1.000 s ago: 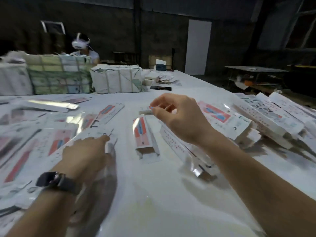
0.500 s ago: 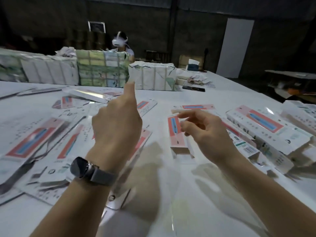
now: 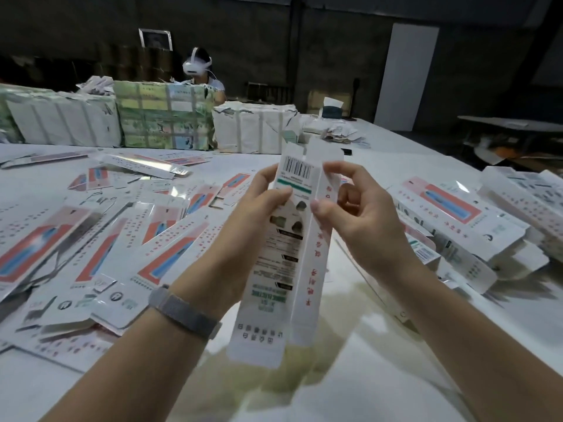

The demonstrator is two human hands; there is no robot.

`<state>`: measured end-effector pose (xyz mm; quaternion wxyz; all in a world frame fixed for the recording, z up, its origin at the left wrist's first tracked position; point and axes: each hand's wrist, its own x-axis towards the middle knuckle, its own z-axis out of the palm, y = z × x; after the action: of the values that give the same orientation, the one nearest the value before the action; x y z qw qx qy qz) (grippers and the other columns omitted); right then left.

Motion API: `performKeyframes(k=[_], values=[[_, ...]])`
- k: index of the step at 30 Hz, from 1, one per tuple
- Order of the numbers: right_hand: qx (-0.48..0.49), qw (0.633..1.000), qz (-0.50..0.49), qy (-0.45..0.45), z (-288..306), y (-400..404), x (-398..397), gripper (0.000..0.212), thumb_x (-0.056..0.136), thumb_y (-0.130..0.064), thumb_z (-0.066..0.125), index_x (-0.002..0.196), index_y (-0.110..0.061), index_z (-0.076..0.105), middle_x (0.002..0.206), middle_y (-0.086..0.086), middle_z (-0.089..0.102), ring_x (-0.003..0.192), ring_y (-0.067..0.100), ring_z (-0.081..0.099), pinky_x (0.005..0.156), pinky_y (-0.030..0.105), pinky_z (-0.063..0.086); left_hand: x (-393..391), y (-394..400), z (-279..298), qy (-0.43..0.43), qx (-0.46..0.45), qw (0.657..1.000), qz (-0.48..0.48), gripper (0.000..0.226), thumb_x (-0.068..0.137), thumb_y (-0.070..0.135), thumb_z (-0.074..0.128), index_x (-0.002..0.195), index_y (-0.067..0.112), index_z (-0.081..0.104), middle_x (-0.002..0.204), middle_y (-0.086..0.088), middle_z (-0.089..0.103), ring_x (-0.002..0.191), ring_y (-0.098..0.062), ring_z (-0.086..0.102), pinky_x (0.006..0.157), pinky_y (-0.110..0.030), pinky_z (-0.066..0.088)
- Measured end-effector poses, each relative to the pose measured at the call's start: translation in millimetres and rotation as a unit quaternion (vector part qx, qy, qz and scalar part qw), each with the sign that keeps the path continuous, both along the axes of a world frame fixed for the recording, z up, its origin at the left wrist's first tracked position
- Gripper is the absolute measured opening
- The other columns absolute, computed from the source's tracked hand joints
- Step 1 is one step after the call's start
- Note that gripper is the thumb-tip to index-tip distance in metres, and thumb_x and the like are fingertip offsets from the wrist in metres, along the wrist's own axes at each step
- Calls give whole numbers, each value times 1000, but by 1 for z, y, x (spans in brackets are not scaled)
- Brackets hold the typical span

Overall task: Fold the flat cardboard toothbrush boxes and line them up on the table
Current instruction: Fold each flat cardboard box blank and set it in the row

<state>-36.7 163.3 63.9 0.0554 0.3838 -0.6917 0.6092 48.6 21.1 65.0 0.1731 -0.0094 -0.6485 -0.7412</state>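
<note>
Wrapped bundles stand in a row across the far side of the table, some white, one green. Behind them sits a person wearing a white headset, with a framed picture on the dark wall beyond. To the right, a white door stands near paper scraps and a small dark phone.

Showing white on the held box, with a black barcode near the top, a green band below it, green lettering lower down and red characters down the side panel. Left of that box, flat boxes showing white with red-and-blue panels. Beyond that box, bundles showing green and white. Wearing a grey watch strap.
</note>
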Motion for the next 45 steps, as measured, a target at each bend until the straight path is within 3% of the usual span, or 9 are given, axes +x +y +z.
performKeyframes(k=[5, 10, 15, 21, 29, 32, 38, 41, 45], values=[[134, 981, -90, 109, -5, 7, -8, 53, 90, -34, 67, 137, -46, 45, 61, -3, 51, 61, 20, 59, 63, 48, 56, -2, 6, -11, -12, 134, 979, -154, 43, 103, 43, 43, 139, 21, 51, 113, -13, 69, 87, -29, 71, 78, -50, 57], [140, 987, -52, 67, -4, 10, -12, 54, 84, -45, 66, 136, -46, 51, 71, 14, 58, 74, 29, 69, 68, 48, 60, -2, 6, -15, -19, 91, 989, -118, 49, 102, 58, 30, 112, 35, 71, 108, -13, 75, 90, -33, 74, 70, -43, 60], [159, 977, -98, 100, -7, 11, -15, 29, 88, -46, 67, 114, -35, 60, 48, -10, 49, 48, 5, 51, 51, 13, 39, -1, 6, -15, -46, 76, 988, -128, 51, 103, 56, 30, 116, 29, 70, 102, -17, 75, 86, -36, 75, 64, -39, 60], [164, 980, -104, 47, -1, 9, -10, 53, 72, -79, 52, 90, -29, 51, 70, -2, 73, 62, 15, 70, 59, 42, 58, -4, 11, -22, -78, 41, 983, -163, 62, 101, 60, 27, 117, 20, 71, 109, -24, 71, 95, -39, 70, 84, -50, 60], [157, 981, -112, 25, 14, 20, -10, 57, 66, -71, 68, 78, -18, 48, 68, 6, 72, 52, 16, 64, 52, 33, 46, -5, 15, -19, -78, -86, 985, -124, 56, 108, 45, 30, 128, 2, 60, 116, -23, 69, 92, -35, 65, 88, -46, 58], [115, 991, -73, 5, 19, 21, -7, 57, 72, -57, 74, 87, -10, 46, 74, 10, 74, 58, 30, 69, 52, 45, 50, -14, 14, -27, 1, -143, 983, -113, 48, 109, 30, 30, 136, -5, 48, 75, -7, 75, 65, -19, 70, 58, -32, 58], [-5, 999, 16, -37, 12, 14, 0, 38, 82, -37, 75, 105, -25, 48, 84, 21, 70, 72, 43, 68, 54, 49, 55, -7, 30, -27, 25, 23, 998, -52, 44, 101, 54, 41, 144, 48, 35, 97, -12, 73, 75, -32, 73, 63, -39, 58], [28, 998, 46, -42, 7, 10, -1, 53, 85, -35, 68, 129, -43, 39, 103, 11, 69, 86, 32, 71, 72, 45, 62, -5, 34, -21, 45, 58, 997, -36, 40, 105, 47, 38, 143, 56, 32, 101, -8, 75, 72, -27, 73, 60, -35, 58], [2, 997, 60, -53, 4, 8, -2, 49, 88, -33, 60, 133, -37, 40, 104, 9, 70, 91, 29, 71, 77, 43, 61, -2, 33, -16, 36, 44, 998, -29, 34, 104, 47, 35, 138, 53, 36, 98, -8, 75, 73, -30, 74, 61, -36, 59]])
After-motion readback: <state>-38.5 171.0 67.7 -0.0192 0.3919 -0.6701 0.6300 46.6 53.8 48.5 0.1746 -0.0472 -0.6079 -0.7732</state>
